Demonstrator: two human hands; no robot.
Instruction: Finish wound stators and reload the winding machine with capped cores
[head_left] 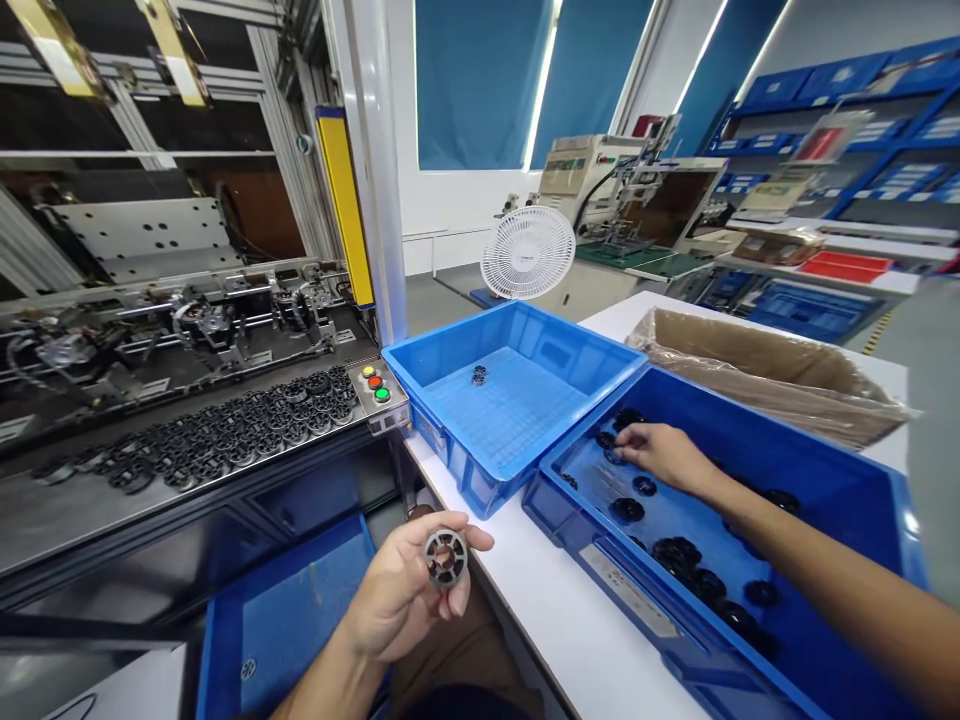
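Observation:
In front of my body, my left hand [409,580] holds a round slotted stator core [446,558] upright between thumb and fingers, its grey outer ring and dark spokes facing me. My right hand [660,452] reaches over the near right blue bin [757,425], its fingers pinched at a black ring-shaped plastic part [609,445]; the fingertips partly cover it. More black ring parts [628,510] lie scattered and heaped in this bin. Two small cores [478,375] sit in the other blue bin [517,470], touching it on the left.
Many similar cores [247,425] cover the machine's metal ledge [45,510] on the left, beside a button box [381,395]. A lower blue bin [289,610] holds one core [248,669]. A plastic-lined carton [757,350] and a white fan [528,252] stand behind the bins.

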